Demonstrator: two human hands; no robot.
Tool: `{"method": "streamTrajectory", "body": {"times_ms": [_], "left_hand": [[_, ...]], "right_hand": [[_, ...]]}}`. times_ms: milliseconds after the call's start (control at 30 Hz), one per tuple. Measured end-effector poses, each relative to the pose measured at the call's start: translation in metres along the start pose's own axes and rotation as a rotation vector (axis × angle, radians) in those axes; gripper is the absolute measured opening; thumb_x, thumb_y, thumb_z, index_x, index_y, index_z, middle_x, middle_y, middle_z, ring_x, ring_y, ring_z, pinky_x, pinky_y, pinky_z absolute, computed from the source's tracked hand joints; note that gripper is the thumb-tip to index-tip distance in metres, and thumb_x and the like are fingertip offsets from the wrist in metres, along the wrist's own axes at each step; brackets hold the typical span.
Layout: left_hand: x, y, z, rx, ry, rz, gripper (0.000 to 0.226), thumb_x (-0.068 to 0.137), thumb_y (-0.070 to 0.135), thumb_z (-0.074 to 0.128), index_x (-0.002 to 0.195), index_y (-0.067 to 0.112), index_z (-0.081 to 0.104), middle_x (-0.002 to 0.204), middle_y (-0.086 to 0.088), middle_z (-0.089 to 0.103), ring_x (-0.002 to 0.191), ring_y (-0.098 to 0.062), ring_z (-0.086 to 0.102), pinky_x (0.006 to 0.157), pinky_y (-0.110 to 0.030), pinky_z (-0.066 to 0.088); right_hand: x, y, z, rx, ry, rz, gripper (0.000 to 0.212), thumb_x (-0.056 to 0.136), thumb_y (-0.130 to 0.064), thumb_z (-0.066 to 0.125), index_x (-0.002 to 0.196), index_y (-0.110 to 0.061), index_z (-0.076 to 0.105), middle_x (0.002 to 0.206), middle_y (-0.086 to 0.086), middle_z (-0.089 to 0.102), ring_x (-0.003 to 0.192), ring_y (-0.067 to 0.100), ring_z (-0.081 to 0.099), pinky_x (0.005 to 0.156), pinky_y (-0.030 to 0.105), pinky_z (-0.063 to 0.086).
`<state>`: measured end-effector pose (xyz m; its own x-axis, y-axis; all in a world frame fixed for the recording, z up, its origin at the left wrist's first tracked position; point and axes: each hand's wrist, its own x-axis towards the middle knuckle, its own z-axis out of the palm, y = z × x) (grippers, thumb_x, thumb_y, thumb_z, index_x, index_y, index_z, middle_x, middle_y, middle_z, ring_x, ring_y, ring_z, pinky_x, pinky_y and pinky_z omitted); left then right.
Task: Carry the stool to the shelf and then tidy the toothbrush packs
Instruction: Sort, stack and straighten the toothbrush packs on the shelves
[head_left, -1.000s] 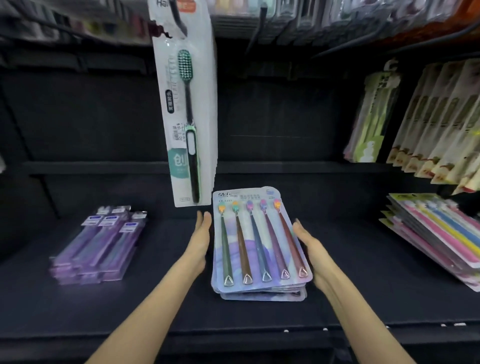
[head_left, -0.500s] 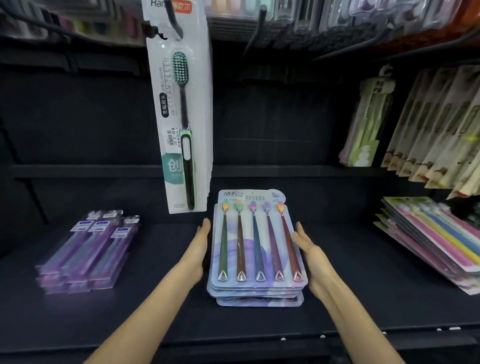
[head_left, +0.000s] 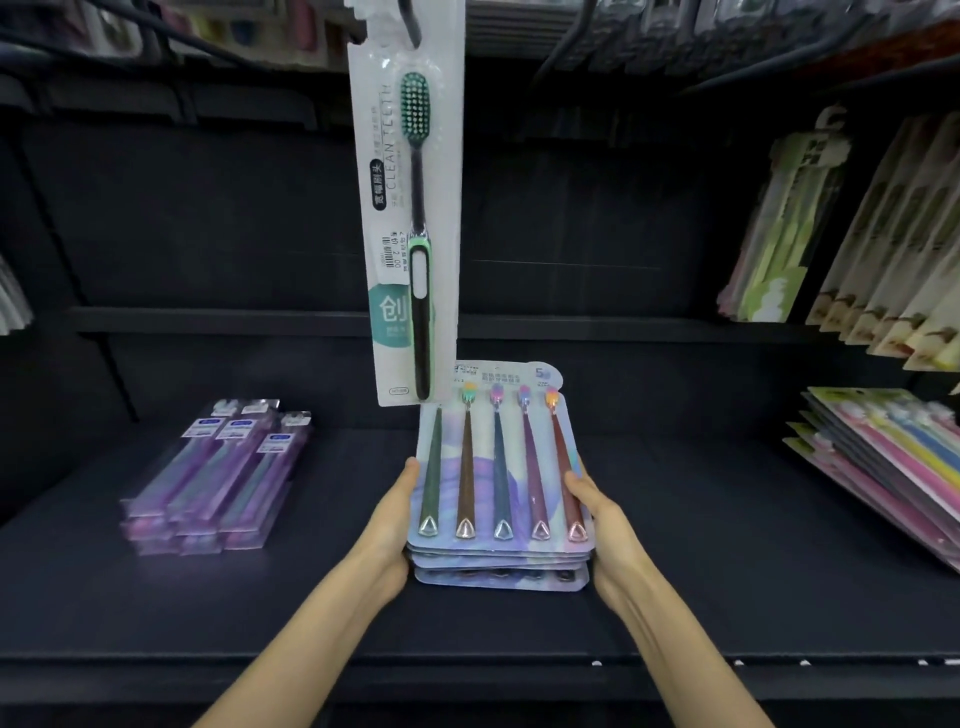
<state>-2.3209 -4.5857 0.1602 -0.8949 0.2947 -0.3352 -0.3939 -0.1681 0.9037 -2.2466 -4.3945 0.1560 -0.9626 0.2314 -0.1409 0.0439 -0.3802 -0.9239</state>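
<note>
The stack of toothbrush packs (head_left: 501, 467) lies flat on the dark shelf (head_left: 727, 582), dead centre in the view, brush heads pointing to 12 o'clock and handle ends to 6. The bottom pack sits a little off from the ones above, so the pile is not yet square.

The left hand (head_left: 392, 519) lies along the stack's 9 o'clock edge, fingers straight as far as they show, pressing inward and closed round nothing. The right hand (head_left: 597, 514) takes the 3 o'clock edge, thumb laid over the top pack and fingers hidden behind it – a pinch on that side. The stack sits squarely between both hands, touching each.

These packs are likely light, thin card under slick plastic: stiff along their length, bendy across, and apt to slide over one another. The long side edges near the handle end, where the hands are now, look the best hold; squeezing there should line the pile up.

A hanging pack (head_left: 410, 234) dangles at 11 o'clock of the stack – its lower end covers one brush head. Purple packs (head_left: 218, 478) lie well apart at 9 o'clock, bright packs (head_left: 883, 457) well apart at 3
</note>
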Motion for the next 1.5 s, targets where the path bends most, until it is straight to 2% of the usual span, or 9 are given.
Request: {"method": "streamTrajectory", "body": {"times_ms": [167, 300, 633, 800, 933, 1200, 1333, 1400, 1500], "left_hand": [[0.008, 0.014, -0.032, -0.063, 0.046, 0.024, 0.049, 0.099, 0.046, 0.036, 0.094, 0.01, 0.07, 0.084, -0.01, 0.074, 0.07, -0.02, 0.071, 0.067, -0.033, 0.051], [0.012, 0.012, -0.043, -0.066, 0.056, 0.033, 0.049, 0.099, 0.045, 0.037, 0.092, 0.01, 0.07, 0.082, -0.01, 0.074, 0.068, -0.02, 0.071, 0.067, -0.034, 0.05], [0.021, 0.024, -0.074, 0.003, 0.083, 0.056, 0.039, 0.097, 0.035, 0.043, 0.08, 0.011, 0.069, 0.075, -0.009, 0.071, 0.069, -0.023, 0.066, 0.071, -0.036, 0.049], [0.039, 0.037, -0.077, -0.047, 0.03, 0.09, 0.056, 0.089, 0.061, 0.049, 0.119, 0.016, 0.066, 0.114, -0.012, 0.068, 0.102, -0.027, 0.067, 0.096, -0.042, 0.048], [0.052, 0.04, -0.07, 0.084, 0.046, 0.132, 0.069, 0.084, 0.07, 0.044, 0.14, 0.03, 0.043, 0.126, -0.003, 0.063, 0.106, -0.02, 0.065, 0.099, -0.042, 0.048], [0.057, 0.036, -0.068, 0.121, -0.03, 0.204, 0.049, 0.096, 0.056, 0.035, 0.143, 0.041, 0.035, 0.132, 0.001, 0.057, 0.114, -0.018, 0.06, 0.103, -0.042, 0.044], [0.055, 0.032, -0.075, -0.076, -0.025, 0.166, 0.066, 0.08, 0.066, 0.058, 0.135, 0.029, 0.05, 0.138, 0.002, 0.052, 0.121, -0.018, 0.055, 0.104, -0.04, 0.042], [0.033, 0.032, -0.077, 0.098, 0.1, 0.389, 0.063, 0.086, 0.059, 0.055, 0.14, 0.03, 0.042, 0.143, 0.016, 0.037, 0.128, -0.004, 0.039, 0.107, -0.029, 0.029], [-0.007, 0.017, -0.089, 0.56, 0.08, 0.655, 0.077, 0.08, 0.062, 0.055, 0.146, 0.033, 0.029, 0.146, 0.022, 0.026, 0.135, 0.003, 0.024, 0.111, -0.027, 0.022]], "right_hand": [[0.02, 0.006, 0.036, -0.057, -0.008, 0.044, 0.035, 0.099, -0.03, 0.045, 0.131, -0.021, 0.055, 0.11, 0.006, 0.071, 0.093, 0.021, 0.07, 0.09, 0.037, 0.053], [0.025, 0.012, 0.043, -0.071, 0.004, 0.064, 0.035, 0.097, -0.034, 0.047, 0.129, -0.024, 0.058, 0.114, 0.002, 0.07, 0.106, 0.023, 0.065, 0.103, 0.044, 0.045], [0.028, 0.013, 0.064, -0.099, -0.058, 0.056, 0.038, 0.1, -0.027, 0.044, 0.137, -0.023, 0.049, 0.103, 0.003, 0.074, 0.085, 0.017, 0.071, 0.084, 0.034, 0.056], [0.021, 0.016, 0.057, -0.162, -0.066, -0.041, 0.054, 0.1, -0.031, 0.044, 0.149, -0.034, 0.022, 0.129, -0.014, 0.057, 0.105, 0.005, 0.064, 0.089, 0.026, 0.053], [0.022, 0.022, 0.061, -0.155, -0.045, -0.08, 0.055, 0.099, -0.036, 0.044, 0.148, -0.041, 0.02, 0.149, -0.009, 0.041, 0.127, 0.015, 0.051, 0.109, 0.043, 0.04], [0.019, 0.025, 0.068, -0.147, 0.03, -0.106, 0.047, 0.103, -0.021, 0.038, 0.147, -0.033, 0.03, 0.141, -0.008, 0.05, 0.121, 0.015, 0.056, 0.108, 0.042, 0.041], [0.013, 0.021, 0.066, -0.192, -0.015, -0.131, 0.048, 0.102, -0.026, 0.041, 0.147, -0.035, 0.028, 0.134, -0.015, 0.052, 0.118, 0.012, 0.058, 0.101, 0.035, 0.047], [0.006, 0.022, 0.056, -0.275, -0.037, -0.196, 0.06, 0.094, -0.039, 0.054, 0.146, -0.042, 0.024, 0.128, -0.029, 0.048, 0.122, 0.003, 0.052, 0.098, 0.024, 0.045], [-0.008, 0.029, 0.036, -0.49, -0.128, -0.293, 0.082, 0.075, -0.048, 0.075, 0.14, -0.053, 0.025, 0.142, -0.029, 0.041, 0.133, -0.002, 0.039, 0.11, 0.028, 0.035]]}}
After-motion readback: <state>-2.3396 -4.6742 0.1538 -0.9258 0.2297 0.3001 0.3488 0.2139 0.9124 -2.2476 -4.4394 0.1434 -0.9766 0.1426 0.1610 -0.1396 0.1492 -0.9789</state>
